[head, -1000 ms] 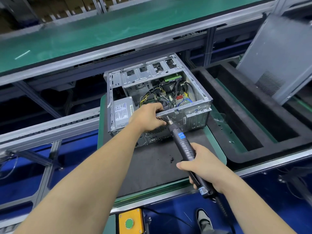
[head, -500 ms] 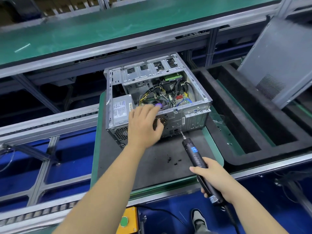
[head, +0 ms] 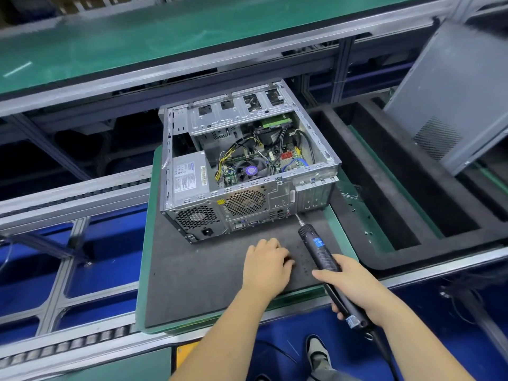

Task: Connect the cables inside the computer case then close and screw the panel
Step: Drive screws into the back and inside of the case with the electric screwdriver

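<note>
The open computer case (head: 277,198) lies on its side on a grey mat (head: 192,270), its rear facing me. Inside it I see coloured cables (head: 233,152), a fan and the power supply (head: 189,174). The grey side panel (head: 453,92) leans off the case at the far right. My left hand (head: 268,266) rests palm down on the mat in front of the case, fingertips bent onto small dark screws (head: 303,259); whether it pinches one is hidden. My right hand (head: 357,290) grips a black electric screwdriver (head: 317,244), its bit pointing at the case's lower rear corner.
A black foam tray (head: 384,174) with deep slots sits right of the mat, with a few loose screws (head: 368,232) on it. A green conveyor belt (head: 165,37) runs behind. Roller rails (head: 68,193) lie to the left. My shoe (head: 316,353) shows below.
My left hand left the case's top rim and came down to the mat by the screws. The screwdriver drew back from the upper rear edge and now points low.
</note>
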